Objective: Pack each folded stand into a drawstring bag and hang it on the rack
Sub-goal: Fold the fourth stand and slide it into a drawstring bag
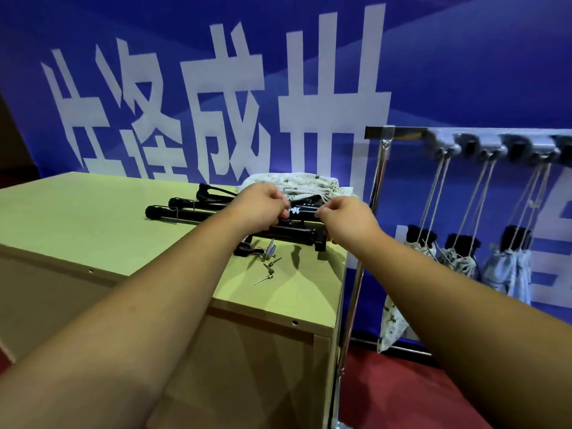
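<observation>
Several black folded stands (pixel 185 212) lie on the pale green tabletop (pixel 93 218), near its right end. Behind them sits a pile of white printed drawstring bags (pixel 297 182). My left hand (pixel 263 205) and my right hand (pixel 343 219) both reach over the stands, fingers pinched at the edge of a bag where it meets the top stand (pixel 305 212). What exactly each hand pinches is partly hidden. On the metal rack (pixel 380 168) to the right, three filled bags (pixel 458 258) hang by cords from grey hooks (pixel 445 147).
Small metal clips (pixel 269 270) lie loose on the table in front of the stands. The table's right edge is close to the rack's upright pole. One more printed bag (pixel 391 320) hangs low by the rack. Blue banner with white characters stands behind; red floor below.
</observation>
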{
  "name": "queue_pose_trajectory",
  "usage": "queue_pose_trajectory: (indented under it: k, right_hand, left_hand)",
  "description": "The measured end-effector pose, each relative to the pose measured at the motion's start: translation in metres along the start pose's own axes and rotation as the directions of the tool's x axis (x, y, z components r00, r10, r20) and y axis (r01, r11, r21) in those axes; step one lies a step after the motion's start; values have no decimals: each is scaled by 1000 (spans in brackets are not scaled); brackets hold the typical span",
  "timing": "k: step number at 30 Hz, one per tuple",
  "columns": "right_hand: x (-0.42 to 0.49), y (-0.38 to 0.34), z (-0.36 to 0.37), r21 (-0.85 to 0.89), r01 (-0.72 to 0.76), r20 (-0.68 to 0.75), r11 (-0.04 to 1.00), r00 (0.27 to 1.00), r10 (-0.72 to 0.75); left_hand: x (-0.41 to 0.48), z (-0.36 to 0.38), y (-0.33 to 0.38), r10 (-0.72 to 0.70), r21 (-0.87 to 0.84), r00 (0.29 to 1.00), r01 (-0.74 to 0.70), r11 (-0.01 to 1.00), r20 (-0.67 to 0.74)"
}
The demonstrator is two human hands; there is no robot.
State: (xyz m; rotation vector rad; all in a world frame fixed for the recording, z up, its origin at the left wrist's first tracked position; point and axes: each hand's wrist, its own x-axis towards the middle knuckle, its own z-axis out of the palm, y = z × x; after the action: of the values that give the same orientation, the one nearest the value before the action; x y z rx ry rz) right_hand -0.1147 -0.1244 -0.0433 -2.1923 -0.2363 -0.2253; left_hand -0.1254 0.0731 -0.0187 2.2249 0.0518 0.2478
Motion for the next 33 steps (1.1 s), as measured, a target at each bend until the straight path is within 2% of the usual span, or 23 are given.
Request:
queue_pose_trajectory:
  k: [3,7,11,15,18,21,25,33]
  right_hand:
    - [27,8,-1,11,-19,-57,1000,998,20]
    - [63,20,-8,14,-42,-105,999,994,43]
    - [94,33,-10,-23,-16,-107,1000,994,13]
    - [117,44,-2,-28,13,-79,1000,997,-15]
    - [127,53,3,4,25,-69,1000,997,-25]
    - [130,63,5,67,27,-78,997,997,-22]
    - [128,68,2,86,22,-87,996,996,-15]
    - [103,45,-21,83,-1,-67,997,998,7]
  left_hand:
    - [30,11,8,97,63,995,-97,993,3]
    - [77,33,18,167,304,986,-162,939,11]
    - [128,51,15,136,474,990,-133,870,28]
    - [169,67,4,54,686,993,-115,719,109]
    - [194,76,-13,-26,773,990,-92,628,139]
    - [203,79,-24,-34,775,992,-75,628,123]
    - [199,69,-19,152,650,987,-79,755,-56]
    - [148,28,28,389,444,852,-214,870,-351]
